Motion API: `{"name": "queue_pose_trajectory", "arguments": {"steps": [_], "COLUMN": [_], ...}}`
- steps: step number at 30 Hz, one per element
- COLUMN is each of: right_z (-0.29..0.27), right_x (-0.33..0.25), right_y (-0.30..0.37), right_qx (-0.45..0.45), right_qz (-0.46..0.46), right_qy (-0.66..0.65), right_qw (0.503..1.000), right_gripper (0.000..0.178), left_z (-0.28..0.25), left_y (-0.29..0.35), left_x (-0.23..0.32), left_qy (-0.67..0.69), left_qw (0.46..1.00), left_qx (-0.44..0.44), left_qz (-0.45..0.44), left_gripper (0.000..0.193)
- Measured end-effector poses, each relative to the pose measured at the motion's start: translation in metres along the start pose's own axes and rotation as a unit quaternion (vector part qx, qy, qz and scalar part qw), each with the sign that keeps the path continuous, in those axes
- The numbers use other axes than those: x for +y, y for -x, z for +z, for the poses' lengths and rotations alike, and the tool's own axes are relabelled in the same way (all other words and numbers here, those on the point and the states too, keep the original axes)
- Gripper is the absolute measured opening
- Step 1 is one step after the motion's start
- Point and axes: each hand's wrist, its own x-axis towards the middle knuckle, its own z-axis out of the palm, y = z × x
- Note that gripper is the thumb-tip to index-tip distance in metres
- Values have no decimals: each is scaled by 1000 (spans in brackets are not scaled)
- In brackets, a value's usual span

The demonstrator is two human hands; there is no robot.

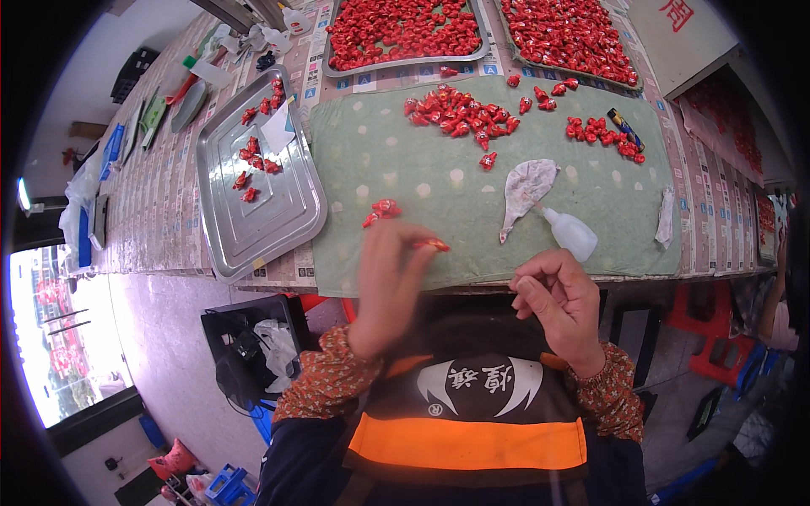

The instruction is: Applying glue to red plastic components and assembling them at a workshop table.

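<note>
1. Left hand [390, 278], blurred, raised over the near edge of the pale green dotted cloth [439, 181]; fingertips pinching a small red wrapped piece [434, 245].
2. That red piece: long axis roughly level across the view, free end pointing toward 3 o'clock, away from the fingers.
3. Right hand [558, 305] at 3 o'clock of the left, apart from it; fingers curled in with thumb against forefinger; whether anything sits between them cannot be told.
4. Two more small red wrapped pieces [381, 210] on the cloth at 12 o'clock of the left hand.
5. Crumpled whitish rag [526, 187] and small white squeeze bottle [570, 232] at 12 o'clock of the right hand, the bottle's nozzle pointing toward 10 o'clock.
6. Loose heap of red pieces [460, 114] at 12 o'clock on the far cloth.
7. Shiny steel tray [283, 211] at 10 o'clock, carrying a few red pieces.
</note>
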Motion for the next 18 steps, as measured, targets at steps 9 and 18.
{"name": "queue_pose_trajectory", "arguments": {"steps": [9, 18], "right_z": [-23, -34], "right_x": [-2, -17], "right_y": [-4, -23], "right_qx": [75, 139], "right_qz": [-62, -283], "right_qy": [84, 570], "right_qw": [992, 759], "right_gripper": [10, 38], "left_z": [-29, 20], "left_y": [-18, -86], "left_x": [-11, 31], "left_qy": [-266, -304], "left_qw": [957, 925], "left_qx": [83, -19], "left_qz": [81, 227], "left_gripper": [17, 22]}}
